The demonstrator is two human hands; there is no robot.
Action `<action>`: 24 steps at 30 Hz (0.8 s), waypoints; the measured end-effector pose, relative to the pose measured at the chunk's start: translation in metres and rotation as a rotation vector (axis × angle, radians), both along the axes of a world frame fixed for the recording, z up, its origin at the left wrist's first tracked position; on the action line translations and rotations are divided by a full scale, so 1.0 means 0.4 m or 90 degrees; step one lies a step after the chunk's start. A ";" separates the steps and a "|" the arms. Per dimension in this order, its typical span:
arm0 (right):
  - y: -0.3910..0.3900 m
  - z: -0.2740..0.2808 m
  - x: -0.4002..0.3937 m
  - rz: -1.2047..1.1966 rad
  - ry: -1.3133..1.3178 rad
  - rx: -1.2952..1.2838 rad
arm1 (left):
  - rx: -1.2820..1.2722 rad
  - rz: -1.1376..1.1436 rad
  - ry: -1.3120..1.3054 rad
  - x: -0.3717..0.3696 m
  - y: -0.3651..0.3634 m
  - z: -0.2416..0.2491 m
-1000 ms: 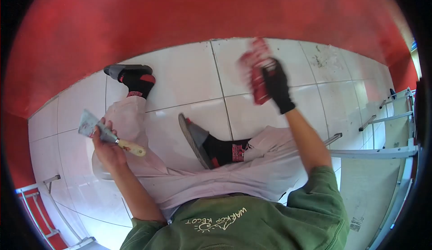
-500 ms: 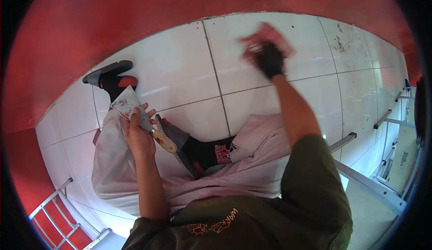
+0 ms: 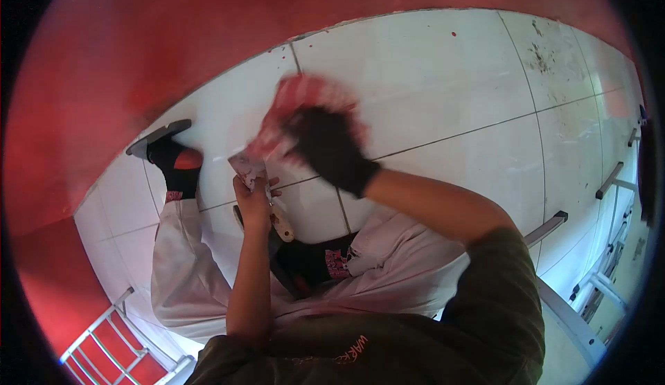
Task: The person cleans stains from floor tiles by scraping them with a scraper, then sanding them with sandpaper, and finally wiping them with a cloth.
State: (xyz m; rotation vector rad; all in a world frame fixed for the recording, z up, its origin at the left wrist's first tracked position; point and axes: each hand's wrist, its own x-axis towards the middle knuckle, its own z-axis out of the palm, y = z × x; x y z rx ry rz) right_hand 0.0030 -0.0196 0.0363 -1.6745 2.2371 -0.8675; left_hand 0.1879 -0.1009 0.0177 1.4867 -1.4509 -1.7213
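My bare left hand [image 3: 253,203] grips a wide putty knife [image 3: 281,224] by the base of its blade, the worn wooden handle sticking out below the palm. Red smears mark the metal. In a black glove, my right hand [image 3: 331,148] is closed on a red and white cloth [image 3: 315,94], blurred by motion. The cloth's lower left end reaches the putty knife's blade tip and overlaps it in this view. Both hands are over the white tiled floor [image 3: 429,80], in front of my bent legs.
Red drops [image 3: 454,34] dot the tiles near the red wall [image 3: 277,4]. Brown stains [image 3: 540,58] mark the floor at the right. A metal rack [image 3: 114,343] stands at the lower left, and ladder-like metal frames [image 3: 609,181] are on the right.
My right hand has swept the cloth from the floor on the right leftward to the putty knife. My left hand has shifted a little right, still holding the knife.
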 end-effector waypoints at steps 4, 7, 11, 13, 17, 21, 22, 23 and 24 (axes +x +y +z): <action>-0.142 -0.207 0.054 0.066 0.060 -0.170 | -0.024 0.010 -0.045 -0.014 0.019 -0.039; -0.173 -0.193 -0.104 -0.079 -0.143 -0.001 | -0.038 0.035 -0.069 0.028 0.013 -0.078; 0.078 -0.122 -0.500 -0.253 -0.277 -0.235 | -0.057 0.013 -0.090 0.032 0.023 -0.079; 0.275 -0.176 -0.721 -0.551 -0.029 -0.027 | -0.072 -0.002 -0.086 0.023 0.027 -0.076; 0.669 -0.101 -0.890 -0.784 0.148 -0.059 | -0.093 0.014 -0.071 0.010 0.040 -0.074; 0.767 0.194 -0.504 -0.829 0.119 -0.303 | -0.066 -0.009 -0.056 0.046 0.021 -0.125; 0.778 0.222 -0.424 -0.876 0.109 -0.315 | -0.069 0.001 -0.019 0.049 0.022 -0.137; 0.793 0.226 -0.350 -0.876 0.093 -0.319 | -0.058 -0.005 -0.018 0.043 0.028 -0.117; 0.819 0.212 -0.286 -0.873 0.077 -0.324 | -0.056 -0.014 -0.012 0.041 0.033 -0.105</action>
